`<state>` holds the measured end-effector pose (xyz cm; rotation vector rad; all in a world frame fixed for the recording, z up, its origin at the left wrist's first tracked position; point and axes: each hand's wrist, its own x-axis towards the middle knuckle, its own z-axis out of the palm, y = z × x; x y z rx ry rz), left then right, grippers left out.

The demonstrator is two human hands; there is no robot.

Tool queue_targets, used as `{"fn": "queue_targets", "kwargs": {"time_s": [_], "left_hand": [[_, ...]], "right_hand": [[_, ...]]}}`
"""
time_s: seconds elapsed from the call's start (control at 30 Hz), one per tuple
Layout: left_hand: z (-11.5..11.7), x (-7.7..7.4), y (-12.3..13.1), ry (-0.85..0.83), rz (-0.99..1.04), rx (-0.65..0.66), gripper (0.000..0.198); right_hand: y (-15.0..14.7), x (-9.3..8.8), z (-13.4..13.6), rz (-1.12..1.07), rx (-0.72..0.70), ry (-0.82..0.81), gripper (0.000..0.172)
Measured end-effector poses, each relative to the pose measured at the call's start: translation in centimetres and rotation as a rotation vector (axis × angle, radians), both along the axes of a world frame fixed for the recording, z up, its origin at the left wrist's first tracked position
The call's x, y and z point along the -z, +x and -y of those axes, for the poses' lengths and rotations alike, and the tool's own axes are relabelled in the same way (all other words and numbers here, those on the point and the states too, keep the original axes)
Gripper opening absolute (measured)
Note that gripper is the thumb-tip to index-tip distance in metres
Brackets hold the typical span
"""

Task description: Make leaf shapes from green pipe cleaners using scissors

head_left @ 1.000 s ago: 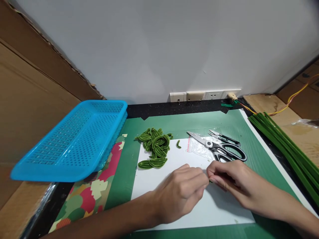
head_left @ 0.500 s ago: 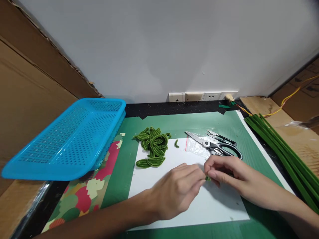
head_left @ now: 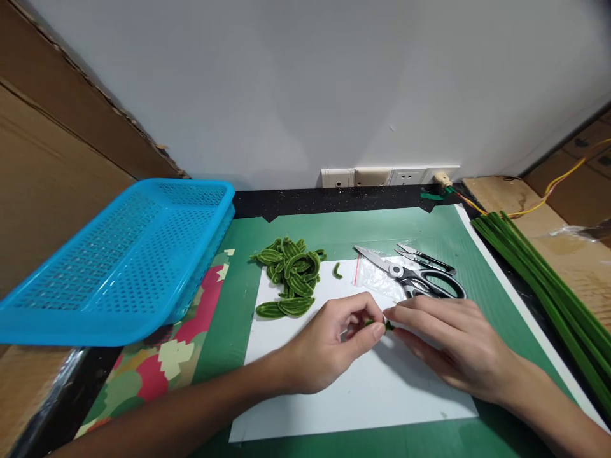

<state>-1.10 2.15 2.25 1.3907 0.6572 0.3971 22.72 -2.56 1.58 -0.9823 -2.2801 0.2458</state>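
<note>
Wall [head_left: 258,95] runs across the back, cardboard [head_left: 57,137] up the left side. Green mat [head_left: 344,226] covers most of the worktop. Blue basket [head_left: 95,334] at left, mesh floor, tilted as I see it, near edge overhanging the black worktop edge. White sheet [head_left: 353,404] on the mat, middle. Bundle of fuzzy green stems [head_left: 539,277] along the right edge. Row of sockets [head_left: 372,177] low on the wall, plug in the rightmost.

Left hand [head_left: 334,346]: mostly closed, thumb and fingertips pinched on a small green piece [head_left: 389,326]. Right hand [head_left: 453,340]: fingers bent and together, tips pinching the other end of it. Tips nearly meet; can't tell if they touch.

Pile of fuzzy green leaves [head_left: 291,267] sits over the sheet's far left corner, two leaves at its near side. Scissors [head_left: 415,280] lie just beyond the right hand, across a clear plastic bag [head_left: 377,278]. Snips [head_left: 427,259] right behind them. One curved green bit [head_left: 337,271] alone between pile and bag. Smallest: the held piece, above the sheet's right half, mostly hidden by fingers.
</note>
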Motion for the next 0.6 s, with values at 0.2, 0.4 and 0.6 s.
{"fn": "queue_targets", "kwargs": {"time_s": [0.2,0.4,0.6], "left_hand": [[-0.4,-0.3,0.0,-0.048,0.025,0.045,0.027],[-0.5,-0.1,-0.4,0.027,-0.027,0.080,0.024],[0.0,0.2,-0.2,0.230,-0.067,0.016,0.021]], "right_hand": [[0.1,-0.1,0.1,-0.135,-0.083,-0.196,0.014],[-0.4,0.1,0.4,-0.251,-0.088,-0.444,0.010],[-1.1,0.1,0.6,-0.273,0.004,-0.442,0.011]]}}
